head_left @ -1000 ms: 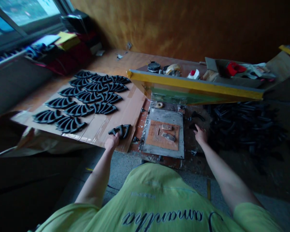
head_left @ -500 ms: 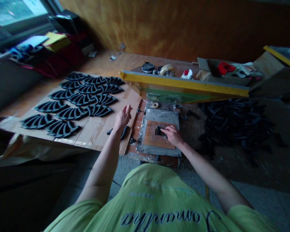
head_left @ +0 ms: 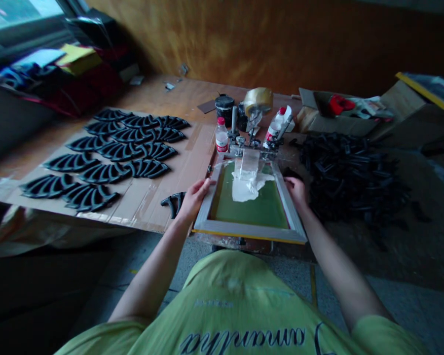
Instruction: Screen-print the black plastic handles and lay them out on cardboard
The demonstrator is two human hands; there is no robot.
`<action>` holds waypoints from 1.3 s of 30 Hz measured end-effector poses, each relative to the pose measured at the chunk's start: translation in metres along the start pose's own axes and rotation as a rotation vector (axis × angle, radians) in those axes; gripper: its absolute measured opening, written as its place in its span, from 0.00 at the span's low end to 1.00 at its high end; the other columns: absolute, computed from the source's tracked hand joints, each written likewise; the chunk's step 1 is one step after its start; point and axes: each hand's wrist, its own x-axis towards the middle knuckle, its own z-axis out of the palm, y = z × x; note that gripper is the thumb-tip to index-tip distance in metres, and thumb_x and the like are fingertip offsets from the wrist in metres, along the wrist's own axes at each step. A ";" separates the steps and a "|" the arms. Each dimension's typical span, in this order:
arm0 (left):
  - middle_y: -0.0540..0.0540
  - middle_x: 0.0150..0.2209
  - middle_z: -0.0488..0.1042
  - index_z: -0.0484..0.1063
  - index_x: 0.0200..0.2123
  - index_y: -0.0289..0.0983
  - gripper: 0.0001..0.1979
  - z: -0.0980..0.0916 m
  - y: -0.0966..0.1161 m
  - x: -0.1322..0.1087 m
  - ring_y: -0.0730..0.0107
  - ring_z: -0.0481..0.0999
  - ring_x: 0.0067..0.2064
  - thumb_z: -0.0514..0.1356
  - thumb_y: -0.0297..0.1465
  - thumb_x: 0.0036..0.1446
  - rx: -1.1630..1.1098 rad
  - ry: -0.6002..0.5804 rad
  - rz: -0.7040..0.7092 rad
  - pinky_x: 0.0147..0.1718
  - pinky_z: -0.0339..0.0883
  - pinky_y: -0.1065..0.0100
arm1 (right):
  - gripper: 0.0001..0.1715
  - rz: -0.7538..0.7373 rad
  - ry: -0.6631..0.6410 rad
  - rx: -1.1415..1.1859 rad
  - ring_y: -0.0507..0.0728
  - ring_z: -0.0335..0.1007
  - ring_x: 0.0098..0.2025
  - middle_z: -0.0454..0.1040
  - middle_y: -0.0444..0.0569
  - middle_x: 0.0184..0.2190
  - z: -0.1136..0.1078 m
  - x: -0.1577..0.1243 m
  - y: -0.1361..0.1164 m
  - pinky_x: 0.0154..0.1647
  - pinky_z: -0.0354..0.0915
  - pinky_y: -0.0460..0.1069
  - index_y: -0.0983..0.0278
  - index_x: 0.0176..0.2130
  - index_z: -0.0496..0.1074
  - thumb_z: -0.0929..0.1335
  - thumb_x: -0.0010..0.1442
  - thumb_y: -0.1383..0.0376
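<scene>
A screen printing frame (head_left: 249,232) lies lowered over the base plate in front of me, hiding the plate. Green mesh (head_left: 248,215) fills it, with a patch of white ink (head_left: 243,192) on the far half. Standing in the ink at the far end is a pale squeegee (head_left: 250,161). My left hand (head_left: 194,201) grips the frame's left rail, and my right hand (head_left: 298,193) holds the right rail, its fingertips partly hidden. Close by my left hand, small curved black parts (head_left: 173,203) rest on the cardboard.
Rows of black parts (head_left: 124,150) cover the cardboard sheet (head_left: 187,170) on the left. A heap of black parts (head_left: 351,182) lies right. Behind the frame stand two red-capped bottles (head_left: 222,137), a tape roll (head_left: 258,99) and a dark jar (head_left: 224,109). An open carton (head_left: 318,121) sits farther right.
The raised frame has come down flat over the plate. My right hand left the black part on the plate for the right rail; my left hand moved right to the left rail.
</scene>
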 end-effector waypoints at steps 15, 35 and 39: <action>0.46 0.35 0.79 0.65 0.62 0.40 0.38 -0.003 -0.114 0.023 0.70 0.77 0.30 0.66 0.46 0.49 0.012 -0.012 -0.225 0.26 0.67 0.74 | 0.09 -0.548 -0.407 -0.226 0.62 0.66 0.43 0.75 0.54 0.34 0.036 -0.027 -0.091 0.45 0.60 0.54 0.63 0.35 0.74 0.65 0.59 0.73; 0.46 0.35 0.79 0.67 0.61 0.39 0.37 -0.002 -0.089 0.015 0.70 0.77 0.31 0.67 0.44 0.49 0.034 0.018 -0.223 0.27 0.67 0.74 | 0.14 -0.487 -0.295 -0.107 0.60 0.71 0.43 0.78 0.49 0.39 0.029 -0.016 -0.097 0.45 0.64 0.52 0.58 0.47 0.76 0.71 0.60 0.64; 0.49 0.32 0.79 0.67 0.61 0.40 0.38 -0.002 -0.056 0.008 0.71 0.75 0.28 0.69 0.42 0.47 -0.040 0.014 -0.208 0.26 0.66 0.73 | 0.32 -0.317 -0.116 -0.066 0.60 0.73 0.42 0.78 0.49 0.44 0.017 0.038 -0.105 0.45 0.67 0.52 0.56 0.60 0.68 0.73 0.58 0.63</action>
